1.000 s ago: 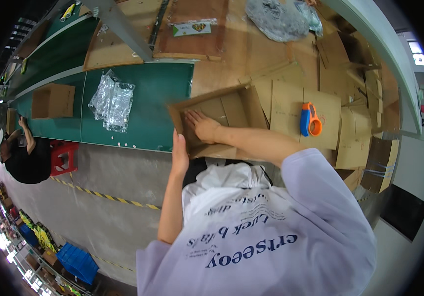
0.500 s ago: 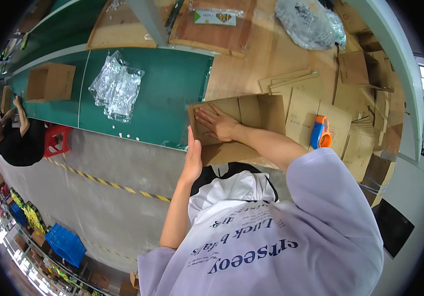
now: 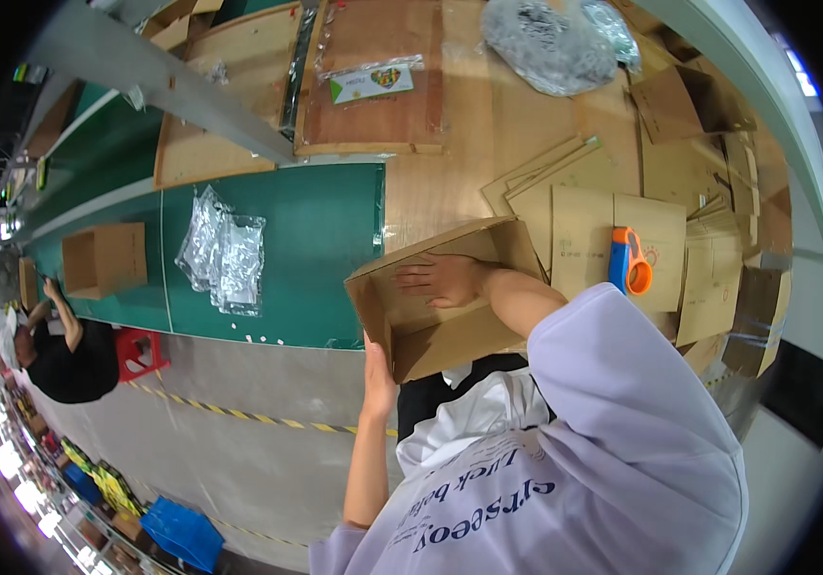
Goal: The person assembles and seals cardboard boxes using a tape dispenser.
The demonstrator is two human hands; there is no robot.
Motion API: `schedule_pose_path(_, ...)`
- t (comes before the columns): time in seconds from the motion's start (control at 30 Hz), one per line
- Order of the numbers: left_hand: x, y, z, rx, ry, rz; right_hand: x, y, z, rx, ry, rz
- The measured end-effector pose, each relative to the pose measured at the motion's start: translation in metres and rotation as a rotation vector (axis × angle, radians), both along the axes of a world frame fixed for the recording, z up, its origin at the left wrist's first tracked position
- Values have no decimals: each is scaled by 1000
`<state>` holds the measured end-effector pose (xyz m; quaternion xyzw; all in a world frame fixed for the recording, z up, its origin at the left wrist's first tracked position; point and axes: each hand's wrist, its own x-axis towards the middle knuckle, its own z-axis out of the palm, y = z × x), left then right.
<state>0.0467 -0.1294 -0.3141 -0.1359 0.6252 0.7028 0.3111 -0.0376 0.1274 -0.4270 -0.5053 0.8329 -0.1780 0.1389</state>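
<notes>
An open brown cardboard box (image 3: 440,345) stands tilted in front of me at the near edge of the bench, its mouth facing me. Inside it, my right hand (image 3: 442,280) lies flat against the cardboard, fingers stretched out to the left. My left hand (image 3: 379,379) rests upright against the outside of the box's left wall, its fingers straight and partly hidden by the box. Right of the box, a blue and orange tape dispenser (image 3: 630,262) sits on flattened cartons (image 3: 579,225).
Clear plastic bags (image 3: 224,251) lie on the green bench top (image 3: 325,240). Farther left are another open box (image 3: 104,261) and a seated person (image 3: 71,359) by a red stool (image 3: 140,353). A bulging plastic bag (image 3: 555,48) is at the back. A grey post (image 3: 181,86) crosses the far left.
My view has shifted. The box has tipped, its left end lower. My right hand has turned inside it, fingers now level. My left hand stays at the left wall, slightly lower.
</notes>
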Motion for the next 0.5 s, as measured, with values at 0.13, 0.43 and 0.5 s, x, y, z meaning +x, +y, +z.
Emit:
schedule_pose_path(0.13, 2, 2, -2, -14, 8, -9, 4, 3, -4, 57, 50, 11)
schedule_pose_path(0.43, 0, 2, -27, -87, 103, 41, 8, 24, -7, 125, 65, 45)
schedule_pose_path(0.5, 18, -10, -11, -118, 101, -81, 21, 40, -15, 29, 62, -12)
